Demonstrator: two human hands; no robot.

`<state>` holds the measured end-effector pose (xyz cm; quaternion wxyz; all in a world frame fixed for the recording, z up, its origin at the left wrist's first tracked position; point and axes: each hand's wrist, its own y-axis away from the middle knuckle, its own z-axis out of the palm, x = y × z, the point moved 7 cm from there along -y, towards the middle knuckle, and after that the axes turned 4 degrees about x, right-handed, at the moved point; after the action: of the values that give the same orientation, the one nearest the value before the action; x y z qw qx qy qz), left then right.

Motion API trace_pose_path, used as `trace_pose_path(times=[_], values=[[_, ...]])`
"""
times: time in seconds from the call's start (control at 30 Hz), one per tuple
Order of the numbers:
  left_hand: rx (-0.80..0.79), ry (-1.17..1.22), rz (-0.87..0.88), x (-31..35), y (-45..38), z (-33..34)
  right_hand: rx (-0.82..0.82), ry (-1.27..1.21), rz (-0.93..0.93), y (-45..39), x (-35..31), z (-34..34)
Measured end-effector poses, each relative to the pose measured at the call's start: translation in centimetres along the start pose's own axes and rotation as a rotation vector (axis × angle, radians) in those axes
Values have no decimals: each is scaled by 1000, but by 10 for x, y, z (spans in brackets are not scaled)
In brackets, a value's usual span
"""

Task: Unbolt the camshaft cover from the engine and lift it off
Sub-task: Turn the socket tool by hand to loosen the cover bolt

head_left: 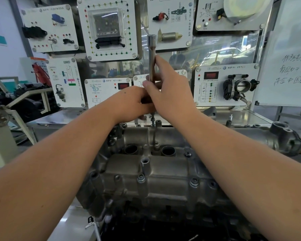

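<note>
The grey cast camshaft cover (163, 171) lies on the engine in front of me, with two round plug wells in its middle. A long steel socket extension (151, 54) stands upright over the cover's far edge. My right hand (170, 87) grips its shaft, fingers curled round it. Just below, my left hand (134, 103) holds the lower part of the tool, which it hides. A raised bolt (153, 120) shows under the hands at the far rim. Two bolts (141, 178) (194, 182) sit in the near row.
Behind the engine stands a steel bench (250, 117) and a wall of white training panels (108, 28), one with a throttle body (240, 87). A whiteboard (292, 66) is at the right. Another engine stand (10, 108) is at the left.
</note>
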<state>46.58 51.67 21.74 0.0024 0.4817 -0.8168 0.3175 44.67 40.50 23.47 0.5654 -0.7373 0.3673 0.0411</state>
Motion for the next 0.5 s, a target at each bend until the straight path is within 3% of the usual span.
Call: trace_pose_path(times=[0.27,0.5], values=[[3,27,-1,1,2,-1,-48,-32,25,1,-1,4],[19,52,16,0,0,0,17,-29,7,0,-1,-1]])
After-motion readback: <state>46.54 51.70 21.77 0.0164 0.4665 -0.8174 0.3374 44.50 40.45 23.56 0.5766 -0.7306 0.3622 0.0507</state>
